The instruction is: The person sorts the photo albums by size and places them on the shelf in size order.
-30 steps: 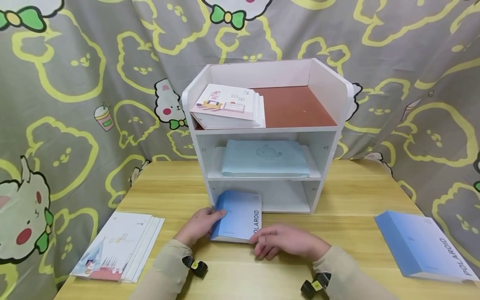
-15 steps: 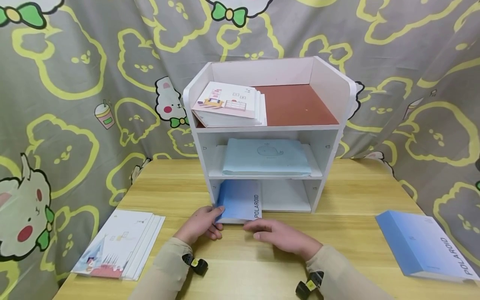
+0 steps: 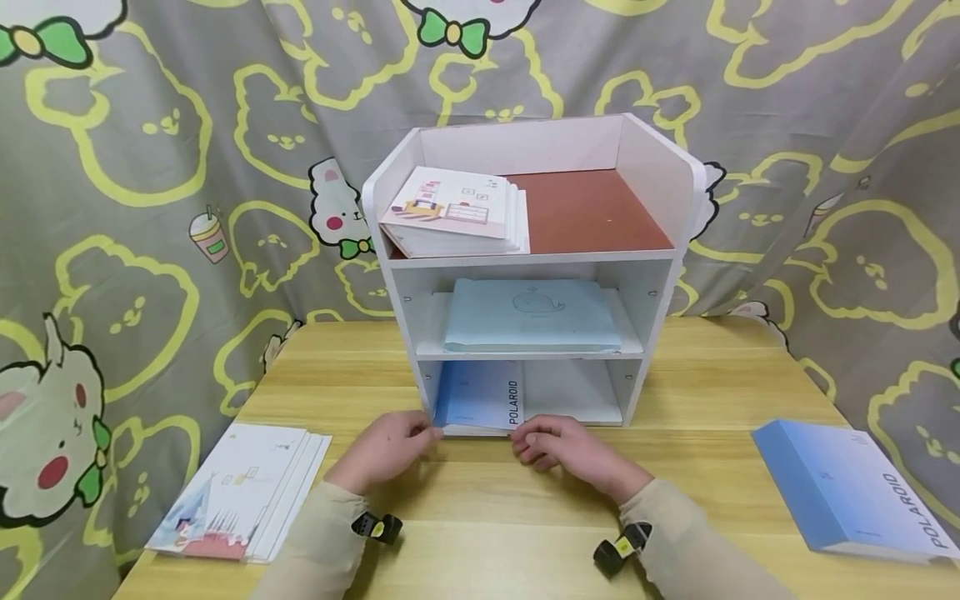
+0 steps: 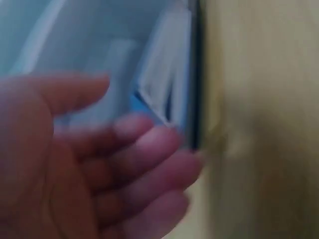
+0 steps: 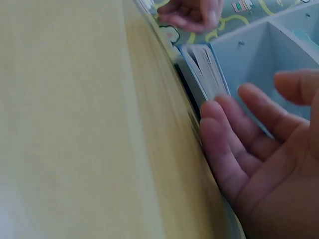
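A blue-and-white book (image 3: 478,395) marked POLAROID lies flat in the left half of the bottom compartment of the white shelf unit (image 3: 635,389). My left hand (image 3: 390,446) is at the book's front left corner. Its fingers are relaxed and hold nothing, as the blurred left wrist view shows. My right hand (image 3: 573,450) has its fingertips right at the front right corner of the book. In the right wrist view the loosely bent fingers (image 5: 227,154) are beside the page edges (image 5: 202,67), with nothing in the palm.
A light blue whale-print folder (image 3: 534,315) lies on the middle shelf, and several white illustrated books (image 3: 457,208) are stacked on top. On the wooden table (image 3: 480,533), more white books (image 3: 232,496) lie left and another POLAROID book (image 3: 855,492) lies right. A patterned curtain (image 3: 210,125) hangs behind.
The POLAROID book has slid away from me into the bottom compartment. My left hand has let go of its left edge, and my right hand has moved forward to its front edge.
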`<state>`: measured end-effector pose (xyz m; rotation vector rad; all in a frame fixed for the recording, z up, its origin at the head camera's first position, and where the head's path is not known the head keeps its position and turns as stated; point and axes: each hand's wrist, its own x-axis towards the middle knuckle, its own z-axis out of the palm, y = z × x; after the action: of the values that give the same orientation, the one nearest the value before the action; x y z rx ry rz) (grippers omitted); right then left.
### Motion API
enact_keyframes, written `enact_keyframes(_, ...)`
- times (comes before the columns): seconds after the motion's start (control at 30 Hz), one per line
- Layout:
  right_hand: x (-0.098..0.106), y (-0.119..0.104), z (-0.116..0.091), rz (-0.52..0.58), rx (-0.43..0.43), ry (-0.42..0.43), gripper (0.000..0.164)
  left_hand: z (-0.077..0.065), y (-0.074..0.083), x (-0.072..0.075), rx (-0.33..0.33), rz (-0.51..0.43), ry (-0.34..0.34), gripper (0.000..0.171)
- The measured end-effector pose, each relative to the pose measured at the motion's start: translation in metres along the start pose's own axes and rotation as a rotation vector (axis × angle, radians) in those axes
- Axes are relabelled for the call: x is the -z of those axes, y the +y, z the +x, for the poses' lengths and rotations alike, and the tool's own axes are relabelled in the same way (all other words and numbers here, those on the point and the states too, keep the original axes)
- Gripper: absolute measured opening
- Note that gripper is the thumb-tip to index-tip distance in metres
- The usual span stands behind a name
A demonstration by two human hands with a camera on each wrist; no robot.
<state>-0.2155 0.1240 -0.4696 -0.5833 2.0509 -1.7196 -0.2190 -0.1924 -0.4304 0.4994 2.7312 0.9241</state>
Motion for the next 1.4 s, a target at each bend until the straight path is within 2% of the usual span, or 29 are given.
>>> enact_keyframes(0.1,0.003,0.0,0.0,-0.069,-0.03,0.087,0.031,-0.004,0.008,-0.003,-0.176,0.1,-0.1,0.023)
enact_keyframes(0.13,0.003,0.0,0.0,-0.098,-0.039,0.104,0.031,-0.004,0.01,-0.005,-0.217,0.118,-0.131,0.023)
enact_keyframes(0.2,0.003,0.0,0.0,-0.149,-0.043,0.121,0.03,-0.003,0.013,-0.011,-0.273,0.156,-0.153,0.026)
enact_keyframes(0.27,0.001,0.0,-0.001,-0.179,-0.04,0.117,0.031,-0.002,0.016,-0.016,-0.292,0.179,-0.147,0.03)
enact_keyframes(0.53,-0.007,-0.004,-0.001,-0.205,-0.016,0.123,0.04,0.006,0.021,-0.03,-0.289,0.218,-0.092,0.039)
enact_keyframes(0.77,-0.011,-0.001,0.002,-0.3,-0.005,0.108,0.045,0.014,0.014,-0.035,-0.224,0.118,-0.067,0.044)
enact_keyframes(1.13,-0.016,-0.001,0.009,-0.451,0.04,0.146,0.047,0.022,0.006,-0.03,-0.199,0.028,-0.059,0.044)
enact_keyframes(1.4,-0.014,0.001,0.009,-0.467,0.045,0.14,0.046,0.022,0.005,-0.028,-0.152,-0.028,-0.077,0.044)
